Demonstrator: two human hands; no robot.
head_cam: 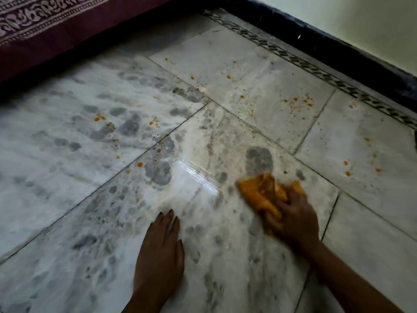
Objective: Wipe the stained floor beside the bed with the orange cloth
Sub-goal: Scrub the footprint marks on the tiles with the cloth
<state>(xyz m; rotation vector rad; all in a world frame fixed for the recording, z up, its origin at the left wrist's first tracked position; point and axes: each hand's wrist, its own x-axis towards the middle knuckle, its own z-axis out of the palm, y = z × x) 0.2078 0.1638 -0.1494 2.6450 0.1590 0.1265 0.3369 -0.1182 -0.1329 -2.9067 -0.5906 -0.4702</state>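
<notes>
Wiping underway: right hand (291, 219) grips orange cloth (262, 192) on floor (67, 172); left hand (161, 251) flat, fingers straight; far orange spots (300, 101) likely next.

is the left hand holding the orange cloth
No, the left hand rests flat and open on the floor, while the right hand grips the orange cloth.

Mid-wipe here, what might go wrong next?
1. The left hand lies flat on the floor beside a wet, shiny streak; it may slip if leaned on.
2. The right hand grips the orange cloth bunched up, so it might smear rather than lift the orange spots.
3. Spots near the bedspread could be missed or spread toward it.
</notes>
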